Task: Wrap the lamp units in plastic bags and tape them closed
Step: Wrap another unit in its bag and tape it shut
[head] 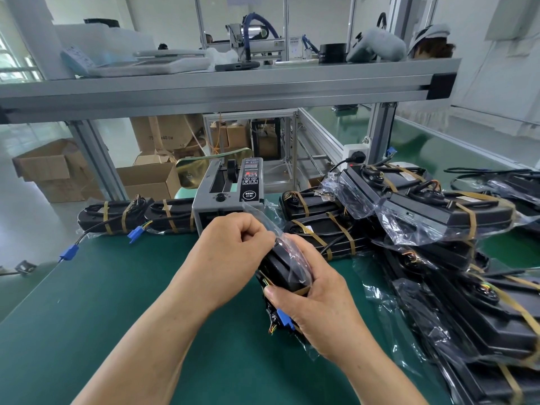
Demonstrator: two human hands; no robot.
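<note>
Black lamp unit (279,273), long and narrow with thin coloured wires at its lower end, sits in both hands above the middle of the green bench mat (117,302), tilted with its far end up. We see a clear plastic bag (293,254) wrapped loosely round its upper part, with a loose flap rising towards the grey tape dispenser (230,197) just behind.

The left hand (233,244) is curled, its fingertips pinching the bag film against the top end of the unit. The right hand (317,301) wraps round the lower body of the unit, thumb laid across its near face beside a brown tape band (302,290). A blue plug connector (285,318) pokes out under that hand.

To the left of the dispenser, two bagged black units bound with brown tape (146,216) lie end to end along the far edge of the mat, and their blue plugs (69,252) trail over the near side on black leads. To the right we see a heap of bagged and taped units (438,217), stacked across each other and running down the right edge of the bench.

Above it all spans a grey aluminium shelf (233,86) carrying assorted gear. Brown cardboard boxes (58,171) stand on the floor beyond the bench on the left.
</note>
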